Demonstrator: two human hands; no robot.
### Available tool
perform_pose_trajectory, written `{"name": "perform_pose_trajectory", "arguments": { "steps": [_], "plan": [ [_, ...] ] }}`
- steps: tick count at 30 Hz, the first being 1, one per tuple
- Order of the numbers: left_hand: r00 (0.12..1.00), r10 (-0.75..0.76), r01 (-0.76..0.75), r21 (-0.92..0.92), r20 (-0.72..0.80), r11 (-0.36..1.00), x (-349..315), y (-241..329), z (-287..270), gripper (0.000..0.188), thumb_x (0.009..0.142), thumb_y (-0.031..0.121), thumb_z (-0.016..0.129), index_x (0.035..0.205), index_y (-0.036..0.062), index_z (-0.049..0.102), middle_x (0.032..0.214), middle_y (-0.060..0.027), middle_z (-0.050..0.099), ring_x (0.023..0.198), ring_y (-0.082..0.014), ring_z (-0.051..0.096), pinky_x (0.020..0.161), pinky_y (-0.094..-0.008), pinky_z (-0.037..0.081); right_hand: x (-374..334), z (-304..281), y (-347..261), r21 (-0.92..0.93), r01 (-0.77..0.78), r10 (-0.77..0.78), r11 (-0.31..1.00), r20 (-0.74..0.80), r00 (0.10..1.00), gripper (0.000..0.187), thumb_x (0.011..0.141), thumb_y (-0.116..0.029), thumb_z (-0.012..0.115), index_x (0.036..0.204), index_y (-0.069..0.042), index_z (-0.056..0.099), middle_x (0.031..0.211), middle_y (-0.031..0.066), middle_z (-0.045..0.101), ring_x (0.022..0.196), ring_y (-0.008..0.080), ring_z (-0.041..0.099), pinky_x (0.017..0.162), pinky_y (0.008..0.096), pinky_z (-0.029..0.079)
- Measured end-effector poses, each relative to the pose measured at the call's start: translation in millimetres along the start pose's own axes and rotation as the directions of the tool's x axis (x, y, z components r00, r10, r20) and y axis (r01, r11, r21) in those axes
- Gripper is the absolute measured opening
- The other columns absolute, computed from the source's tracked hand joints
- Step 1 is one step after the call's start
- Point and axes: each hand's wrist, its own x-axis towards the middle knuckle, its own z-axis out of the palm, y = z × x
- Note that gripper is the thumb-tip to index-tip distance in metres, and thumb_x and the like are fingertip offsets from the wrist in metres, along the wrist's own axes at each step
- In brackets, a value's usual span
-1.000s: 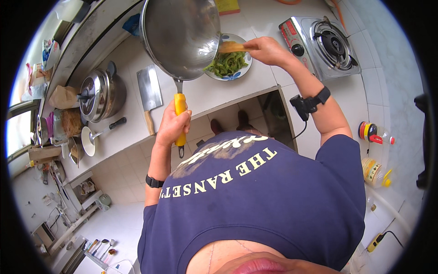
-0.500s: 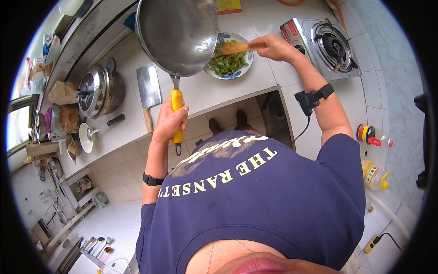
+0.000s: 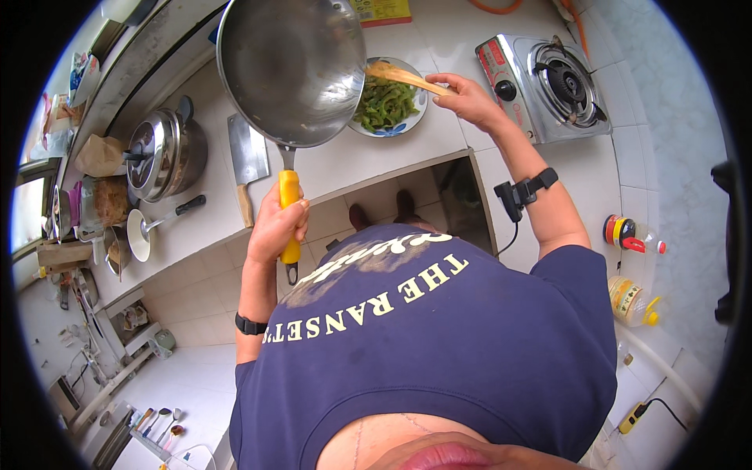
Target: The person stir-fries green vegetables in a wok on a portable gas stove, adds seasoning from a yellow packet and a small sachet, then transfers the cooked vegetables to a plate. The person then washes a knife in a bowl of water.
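My left hand [image 3: 277,222] is wrapped around the yellow handle of a deep steel wok [image 3: 286,70]. The wok is tilted over the counter, its right rim overlapping a blue-patterned plate [image 3: 409,123]. Strips of cooked green vegetable [image 3: 386,106] are heaped on that plate. With my right hand [image 3: 470,102] I grip a wooden spatula [image 3: 398,76] by its handle end. Its blade lies over the far part of the plate, beside the wok's rim, and its tip is partly hidden there. Small food scraps cling to the wok's inside.
Left of the wok lies a cleaver [image 3: 248,153], with a lidded steel pot [image 3: 168,153] and a white ladle [image 3: 141,235] farther left. A gas stove [image 3: 548,90] stands at the right. Bottles [image 3: 633,301] stand lower right. The counter's front edge [image 3: 345,189] has an open recess.
The spatula has come up off the greens and swung toward the wok's rim, its handle now slanting down to my right hand. The wok has shifted slightly left in view.
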Motion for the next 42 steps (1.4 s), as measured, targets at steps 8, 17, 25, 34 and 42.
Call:
{"name": "perform_pose_trajectory", "arguments": {
  "steps": [8, 17, 25, 34, 42],
  "plan": [
    [0.994, 0.010, 0.027, -0.324, 0.113, 0.946, -15.1, 0.1, -4.5, 0.019, 0.086, 0.013, 0.056, 0.098, 0.0043, 0.044, 0.061, -0.0001, 0.044, 0.042, -0.0082, 0.042, 0.042, -0.0228, 0.038, -17.4, 31.4, 11.3, 0.750, -0.366, 0.149, 0.550, 0.343, 0.927, 0.031, 0.103, -0.024, 0.044, 0.131, -0.011, 0.042, 0.083, 0.0015, 0.053, 0.055, 0.0027, 0.037, 0.049, 0.0145, 0.031],
    [0.983, 0.051, 0.031, -0.430, 0.177, 0.902, -18.3, -8.6, -9.5, 0.022, 0.089, 0.018, 0.058, 0.100, 0.0045, 0.044, 0.063, 0.0002, 0.044, 0.043, -0.0074, 0.044, 0.043, -0.0224, 0.041, -14.8, 21.4, 34.7, 0.685, -0.564, 0.284, 0.462, 0.487, 0.826, 0.019, 0.102, -0.021, 0.043, 0.117, -0.010, 0.049, 0.073, -0.0019, 0.046, 0.048, -0.0002, 0.031, 0.041, 0.0142, 0.026],
    [0.988, 0.065, 0.002, -0.437, 0.140, 0.900, -14.9, -12.3, -10.9, 0.021, 0.088, 0.017, 0.057, 0.100, 0.0046, 0.044, 0.062, 0.0004, 0.044, 0.043, -0.0074, 0.043, 0.043, -0.0225, 0.041, -32.6, -10.0, 14.0, 0.604, -0.464, 0.410, 0.647, 0.238, 0.881, 0.032, 0.101, -0.024, 0.045, 0.128, -0.008, 0.048, 0.070, -0.0039, 0.046, 0.047, -0.0001, 0.029, 0.041, 0.0145, 0.026],
    [0.988, 0.047, 0.024, -0.453, 0.144, 0.891, -17.3, -9.7, -5.9, 0.021, 0.088, 0.015, 0.057, 0.100, 0.0038, 0.044, 0.065, -0.0005, 0.046, 0.043, -0.0082, 0.043, 0.043, -0.0235, 0.040, -20.5, 37.5, 23.9, -0.555, 0.320, -0.439, 0.768, -0.093, 0.893, 0.039, 0.087, -0.012, 0.064, 0.125, -0.016, 0.063, 0.081, 0.0095, 0.057, 0.074, 0.0221, 0.057, 0.070, 0.0318, 0.047],
    [0.998, 0.012, 0.010, -0.315, 0.066, 0.949, -13.8, -12.9, -0.2, 0.019, 0.085, 0.010, 0.055, 0.099, 0.0047, 0.043, 0.061, -0.0006, 0.045, 0.042, -0.0089, 0.043, 0.042, -0.0236, 0.039, -37.6, -4.1, 8.4, -0.592, 0.295, -0.427, 0.750, -0.093, 0.900, 0.034, 0.086, -0.012, 0.065, 0.120, -0.011, 0.065, 0.079, 0.0105, 0.058, 0.072, 0.0245, 0.057, 0.067, 0.0332, 0.047]
  ]
}}
